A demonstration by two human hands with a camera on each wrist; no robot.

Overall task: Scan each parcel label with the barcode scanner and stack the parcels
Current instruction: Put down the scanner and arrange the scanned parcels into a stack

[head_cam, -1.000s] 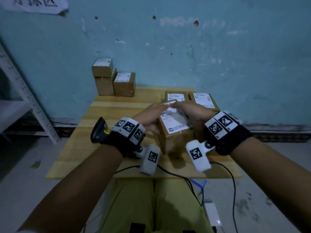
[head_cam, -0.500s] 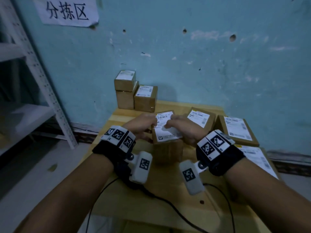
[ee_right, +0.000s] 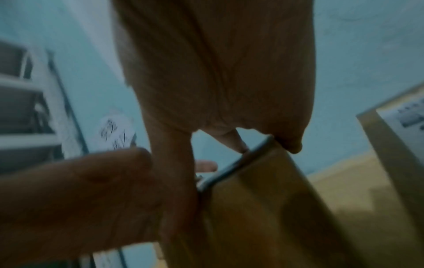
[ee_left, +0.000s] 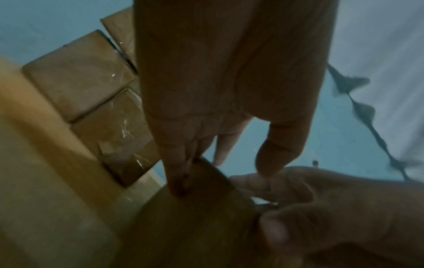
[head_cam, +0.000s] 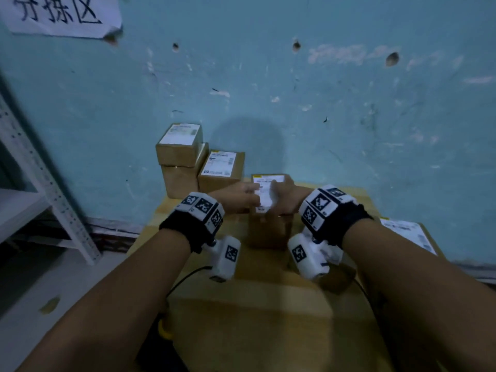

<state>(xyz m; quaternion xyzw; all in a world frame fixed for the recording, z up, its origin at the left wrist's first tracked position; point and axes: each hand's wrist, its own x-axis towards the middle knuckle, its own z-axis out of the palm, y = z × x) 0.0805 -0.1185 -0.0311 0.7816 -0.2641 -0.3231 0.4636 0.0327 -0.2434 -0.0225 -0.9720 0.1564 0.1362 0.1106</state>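
Parcel: my brown cardboard parcel (head_cam: 269,229) sits between my two hands, over the middle of the wooden table (head_cam: 268,318), white label (head_cam: 265,191) facing up; I cannot tell whether its base touches the wood.
Left hand: my left hand (head_cam: 236,196) grips the parcel's left side, fingers (ee_left: 176,174) curled down over the top edge and onto the label.
Right hand: my right hand (head_cam: 284,197) grips the right side, fingers (ee_right: 172,163) bent over the top edge, thumb on the near face; the fingertips of both hands nearly meet on the label.
Stack: at the far left corner, against the blue wall (head_cam: 322,103), two parcels stand one on the other (head_cam: 179,157), with a third parcel (head_cam: 221,167) touching them on the right, label up.
Flat parcel: another labelled parcel (head_cam: 408,234) lies at the right edge of the table, partly hidden by my right forearm.
Cable: a black cable (head_cam: 185,275) runs off the near left edge of the table.
Shelf: a grey metal shelf (head_cam: 40,183) stands on the left.
Sign: a white paper sign (head_cam: 61,14) with handwritten characters hangs on the wall at far left.
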